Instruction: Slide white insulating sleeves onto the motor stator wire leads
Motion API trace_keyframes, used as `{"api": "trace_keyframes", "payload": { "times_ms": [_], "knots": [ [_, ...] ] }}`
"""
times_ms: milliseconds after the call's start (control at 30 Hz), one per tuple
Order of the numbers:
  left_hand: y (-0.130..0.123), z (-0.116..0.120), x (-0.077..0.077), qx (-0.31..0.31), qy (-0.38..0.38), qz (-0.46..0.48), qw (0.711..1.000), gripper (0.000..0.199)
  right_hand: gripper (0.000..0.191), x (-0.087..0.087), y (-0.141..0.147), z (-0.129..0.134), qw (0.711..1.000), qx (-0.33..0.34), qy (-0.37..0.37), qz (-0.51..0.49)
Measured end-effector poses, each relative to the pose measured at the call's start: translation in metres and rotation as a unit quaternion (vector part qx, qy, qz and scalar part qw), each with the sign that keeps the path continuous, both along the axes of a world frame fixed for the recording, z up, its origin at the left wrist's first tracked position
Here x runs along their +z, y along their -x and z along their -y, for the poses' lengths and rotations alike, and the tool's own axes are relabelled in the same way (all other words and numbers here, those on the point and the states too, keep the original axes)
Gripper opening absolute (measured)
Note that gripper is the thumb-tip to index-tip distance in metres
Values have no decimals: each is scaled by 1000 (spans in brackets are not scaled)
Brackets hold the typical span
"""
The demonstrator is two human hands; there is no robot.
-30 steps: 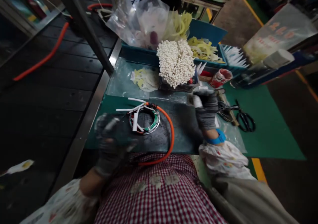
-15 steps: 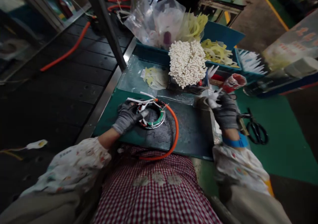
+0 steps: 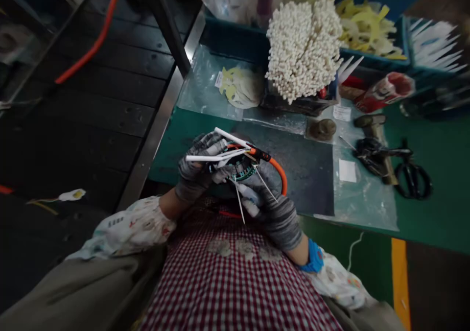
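My left hand [image 3: 200, 164], in a grey knit glove with pale fingertips, is closed round the left side of a motor stator [image 3: 242, 169]. The ring is tilted and held up near the table's front edge. White sleeved leads [image 3: 209, 157] cross its top and run to an orange cable [image 3: 279, 172] curving down on the right. Two thin white strips [image 3: 239, 206] stick out from its lower side. My right hand [image 3: 275, 218], gloved alike, is at the stator's lower right, its fingers pressed together by these strips. What those fingers pinch is hidden.
A thick bundle of white sticks [image 3: 303, 47] stands behind the dark mat [image 3: 308, 174]. Yellow insulation pieces [image 3: 370, 27] fill a blue bin at the back. On the right lie a hammer [image 3: 378, 135], black scissors [image 3: 414, 177] and a red can [image 3: 385, 91].
My right hand has come from the table's right side to the stator. My left hand has raised and tilted the stator off the mat. The view has moved closer to the table.
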State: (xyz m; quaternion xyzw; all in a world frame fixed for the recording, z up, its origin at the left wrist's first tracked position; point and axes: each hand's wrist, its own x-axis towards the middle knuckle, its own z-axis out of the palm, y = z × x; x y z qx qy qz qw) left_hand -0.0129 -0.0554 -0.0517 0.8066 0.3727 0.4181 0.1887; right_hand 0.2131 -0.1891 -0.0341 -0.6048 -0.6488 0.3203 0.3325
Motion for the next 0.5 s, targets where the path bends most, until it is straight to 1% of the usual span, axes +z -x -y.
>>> {"api": "trace_keyframes", "payload": {
  "times_ms": [67, 133, 167, 267, 367, 433, 500],
  "knots": [
    [8, 10, 2, -1, 18, -11, 1000, 46, 38, 10, 0, -1, 999, -3, -33, 18],
    [14, 17, 4, 15, 50, -43, 998, 49, 34, 18, 2, -5, 997, 1, -69, 28],
    [16, 19, 6, 21, 51, -55, 997, 49, 32, 21, 4, -7, 996, -1, -79, 30],
    [21, 24, 6, 16, 1, -53, 998, 44, 29, 26, 8, -12, 995, -23, -89, 43],
    [24, 26, 3, 8, -39, -51, 998, 41, 23, 28, 10, -16, 994, -16, -87, 63],
    [25, 26, 1, 19, -36, -74, 996, 42, 20, 28, 10, -18, 993, -16, -89, 77],
    [25, 26, 2, 32, -28, -97, 994, 45, 20, 30, 10, -20, 991, -32, -95, 87]
  ]
}}
